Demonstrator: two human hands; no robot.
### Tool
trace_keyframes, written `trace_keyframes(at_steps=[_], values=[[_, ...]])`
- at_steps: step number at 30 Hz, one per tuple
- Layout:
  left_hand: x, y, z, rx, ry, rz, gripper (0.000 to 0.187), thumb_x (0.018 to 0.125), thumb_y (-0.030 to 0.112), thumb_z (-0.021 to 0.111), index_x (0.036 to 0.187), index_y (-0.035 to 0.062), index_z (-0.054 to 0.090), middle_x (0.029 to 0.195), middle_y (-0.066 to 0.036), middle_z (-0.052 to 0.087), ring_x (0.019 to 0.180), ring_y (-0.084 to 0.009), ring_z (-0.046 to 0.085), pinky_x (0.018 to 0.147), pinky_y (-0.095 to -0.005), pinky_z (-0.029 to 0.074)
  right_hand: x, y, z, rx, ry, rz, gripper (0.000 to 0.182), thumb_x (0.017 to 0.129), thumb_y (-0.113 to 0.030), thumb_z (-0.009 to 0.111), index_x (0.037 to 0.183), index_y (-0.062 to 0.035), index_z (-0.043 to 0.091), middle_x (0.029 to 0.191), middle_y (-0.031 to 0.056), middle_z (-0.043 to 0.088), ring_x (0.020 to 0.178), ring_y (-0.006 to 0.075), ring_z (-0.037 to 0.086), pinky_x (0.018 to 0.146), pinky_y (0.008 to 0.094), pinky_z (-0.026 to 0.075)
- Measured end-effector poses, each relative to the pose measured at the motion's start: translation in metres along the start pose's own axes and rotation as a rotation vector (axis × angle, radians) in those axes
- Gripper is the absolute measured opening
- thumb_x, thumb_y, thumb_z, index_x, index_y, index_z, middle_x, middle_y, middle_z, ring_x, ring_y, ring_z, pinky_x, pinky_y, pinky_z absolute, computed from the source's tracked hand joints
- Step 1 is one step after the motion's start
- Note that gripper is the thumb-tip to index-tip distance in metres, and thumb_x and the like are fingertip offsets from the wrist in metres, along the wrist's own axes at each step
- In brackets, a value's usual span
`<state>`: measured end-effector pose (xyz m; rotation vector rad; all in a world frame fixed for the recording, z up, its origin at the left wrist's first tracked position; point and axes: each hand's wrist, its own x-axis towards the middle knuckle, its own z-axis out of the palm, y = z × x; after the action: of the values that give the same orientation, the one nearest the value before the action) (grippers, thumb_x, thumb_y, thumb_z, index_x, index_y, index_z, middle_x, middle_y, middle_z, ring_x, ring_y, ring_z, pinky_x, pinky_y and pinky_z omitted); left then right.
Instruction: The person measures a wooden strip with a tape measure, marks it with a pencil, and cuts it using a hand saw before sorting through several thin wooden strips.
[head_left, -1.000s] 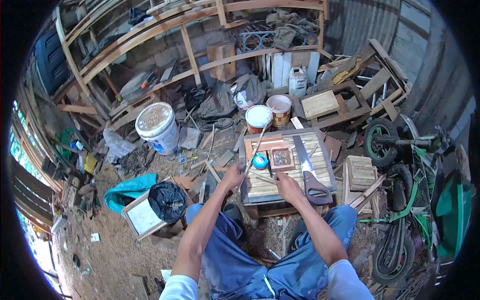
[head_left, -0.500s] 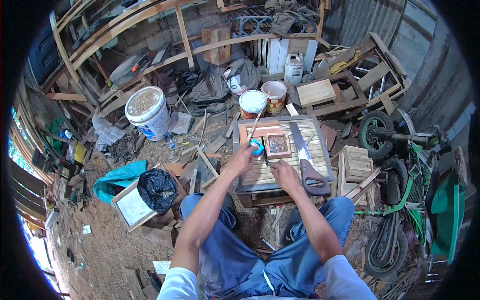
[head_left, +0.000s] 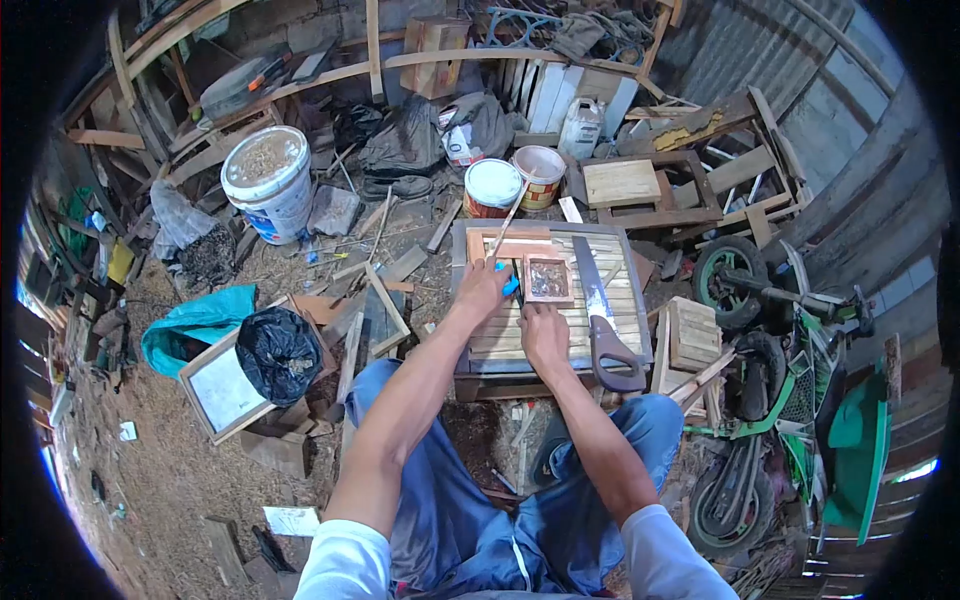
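My left hand (head_left: 482,288) grips a thin wooden stick (head_left: 508,222) that slants up past the far edge of a slatted wooden work board (head_left: 610,300). A small blue round tin (head_left: 513,286) peeks out just right of that hand. My right hand (head_left: 543,335) rests on the slats, fingers down, just below a small square wooden frame (head_left: 548,279). A handsaw (head_left: 603,325) with a dark handle lies along the board to the right of my right hand.
Two paint cans (head_left: 492,186) stand beyond the board, a big white bucket (head_left: 267,183) at the left. A black bag (head_left: 277,350) sits on a framed panel at the left. A green bike (head_left: 800,380) and a small crate (head_left: 692,335) crowd the right. Scrap wood lies all around.
My left hand has carried the stick forward from the near left corner of the board to beside the blue tin. My right hand has edged up toward the small frame. The view has tilted.
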<state>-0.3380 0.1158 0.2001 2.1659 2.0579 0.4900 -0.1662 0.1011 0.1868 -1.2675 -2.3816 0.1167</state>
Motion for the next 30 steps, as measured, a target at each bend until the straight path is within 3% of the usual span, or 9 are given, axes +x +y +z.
trace_keyframes(at_steps=[4, 5, 9, 16, 19, 22, 25, 29, 30], values=[[0.0, 0.008, 0.001, 0.062, 0.032, -0.031, 0.046, 0.08, 0.011, 0.064, 0.126, 0.0167, 0.058, 0.116, -0.017, 0.061, 0.112, -0.0334, 0.054, 0.095, -0.045, 0.038, 0.015, -0.005, -0.001, 0.028, -0.027, 0.061, 0.013, 0.08, -0.01, 0.063, 0.087, 0.001, 0.065, 0.082, 0.0218, 0.067, 0.08, 0.0412, 0.064, 0.07, 0.0515, 0.051], [0.006, 0.0, 0.017, 0.106, 0.069, 0.0, 0.062, 0.069, 0.023, 0.077, 0.126, 0.0117, 0.054, 0.116, -0.019, 0.061, 0.111, -0.0359, 0.055, 0.095, -0.0466, 0.037, 0.017, -0.006, 0.005, 0.026, -0.034, 0.089, 0.013, 0.08, -0.009, 0.061, 0.087, 0.002, 0.064, 0.08, 0.0229, 0.066, 0.077, 0.0425, 0.064, 0.069, 0.0524, 0.051], [0.01, 0.01, -0.006, 0.051, 0.07, -0.08, 0.068, 0.063, 0.026, 0.078, 0.124, 0.0065, 0.054, 0.11, -0.019, 0.065, 0.111, -0.0369, 0.056, 0.095, -0.0467, 0.039, 0.019, -0.021, -0.009, 0.043, -0.148, 0.249, 0.02, 0.081, -0.01, 0.056, 0.09, 0.0063, 0.062, 0.082, 0.0306, 0.065, 0.081, 0.0461, 0.065, 0.072, 0.054, 0.052], [0.019, 0.02, -0.056, -0.587, 0.259, -0.073, 0.073, 0.058, 0.025, 0.081, 0.122, 0.0027, 0.054, 0.108, -0.02, 0.066, 0.108, -0.0386, 0.059, 0.092, -0.0458, 0.046, 0.036, -0.029, -0.086, -0.078, -0.541, 0.393, 0.04, 0.079, -0.022, 0.058, 0.104, 0.0067, 0.067, 0.102, 0.0304, 0.066, 0.102, 0.0432, 0.064, 0.088, 0.0473, 0.052], [0.013, 0.021, -0.072, -0.941, 0.223, 0.009, 0.072, 0.062, 0.011, 0.078, 0.128, 0.0042, 0.05, 0.12, -0.016, 0.062, 0.116, -0.0296, 0.057, 0.099, -0.037, 0.045, 0.05, -0.016, -0.123, -0.093, -0.614, 0.422, 0.044, 0.078, -0.03, 0.058, 0.103, 0.004, 0.068, 0.105, 0.0276, 0.067, 0.104, 0.0417, 0.064, 0.091, 0.0443, 0.052], [0.007, 0.017, -0.077, -1.102, 0.128, 0.043, 0.076, 0.065, 0.003, 0.075, 0.135, 0.008, 0.047, 0.127, -0.01, 0.056, 0.119, -0.0226, 0.054, 0.103, -0.0337, 0.043, 0.045, -0.003, -0.152, -0.086, -0.527, 0.402, 0.033, 0.081, -0.021, 0.055, 0.097, 0.0038, 0.068, 0.1, 0.0294, 0.067, 0.097, 0.043, 0.065, 0.085, 0.0483, 0.052], [0.0, 0.02, -0.082, -1.174, 0.086, 0.066, 0.078, 0.065, 0.006, 0.078, 0.137, 0.0063, 0.046, 0.13, -0.009, 0.054, 0.119, -0.0209, 0.053, 0.103, -0.033, 0.043, 0.026, 0.073, -0.101, -0.126, -0.31, 0.023, 0.024, 0.083, -0.017, 0.053, 0.084, 0.0033, 0.065, 0.088, 0.0274, 0.066, 0.087, 0.0442, 0.064, 0.08, 0.0516, 0.05], [-0.012, 0.031, -0.082, -0.988, 0.028, 0.014, 0.082, 0.061, 0.009, 0.084, 0.134, 0.0003, 0.047, 0.126, -0.012, 0.054, 0.117, -0.0205, 0.054, 0.102, -0.0318, 0.043, 0.009, 0.082, -0.092, 0.402, -0.157, 0.195, 0.032, 0.095, -0.03, 0.045, 0.075, -0.0066, 0.05, 0.065, 0.0069, 0.052, 0.057, 0.0186, 0.052, 0.061, 0.033, 0.049], [-0.014, 0.033, -0.079, -1.006, -0.018, -0.002, 0.083, 0.061, 0.01, 0.085, 0.134, 0.0008, 0.048, 0.124, -0.011, 0.055, 0.116, -0.0208, 0.055, 0.102, -0.0323, 0.043, 0.004, 0.063, -0.097, 0.83, -0.136, 0.451, 0.038, 0.099, -0.041, 0.044, 0.093, -0.0045, 0.051, 0.08, 0.0086, 0.059, 0.064, 0.0178, 0.056, 0.064, 0.0302, 0.05]])
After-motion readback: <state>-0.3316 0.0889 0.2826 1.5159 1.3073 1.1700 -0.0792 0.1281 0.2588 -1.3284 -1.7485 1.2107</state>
